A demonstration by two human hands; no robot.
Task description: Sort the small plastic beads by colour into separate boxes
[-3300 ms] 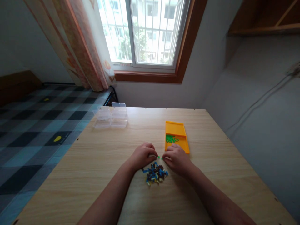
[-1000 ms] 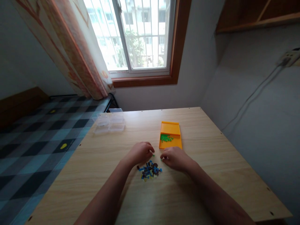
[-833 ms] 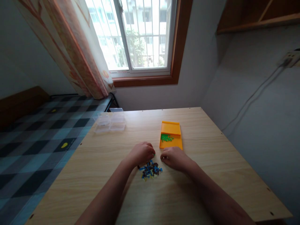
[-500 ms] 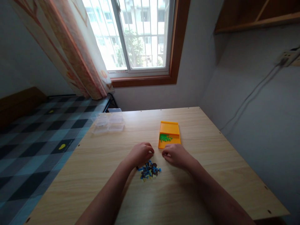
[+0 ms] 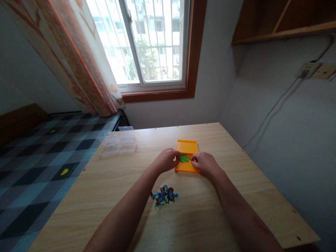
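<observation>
An orange tray [image 5: 187, 169] lies on the table with small green pieces [image 5: 184, 159] scattered in its nearer compartment. At the tray's left edge my left hand [image 5: 167, 159] is closed, thumb and fingertips pinched beside the green pieces. Over the tray's right side, my right hand [image 5: 205, 162] is also closed in a pinch. Whatever either pinch holds is too small to make out. Closer to me, a loose heap of blue, dark and yellowish small pieces [image 5: 165, 196] lies beside my left forearm.
A clear plastic compartment box [image 5: 119, 143] stands at the table's back left. The wooden table [image 5: 210, 217] ends near a checked bed [image 5: 31, 164] on the left. A wall with a cable [image 5: 273, 108] runs along the right, and a window is ahead.
Both hands have moved forward from beside the heap to the orange tray, coming over its two sides. The view has shifted slightly.
</observation>
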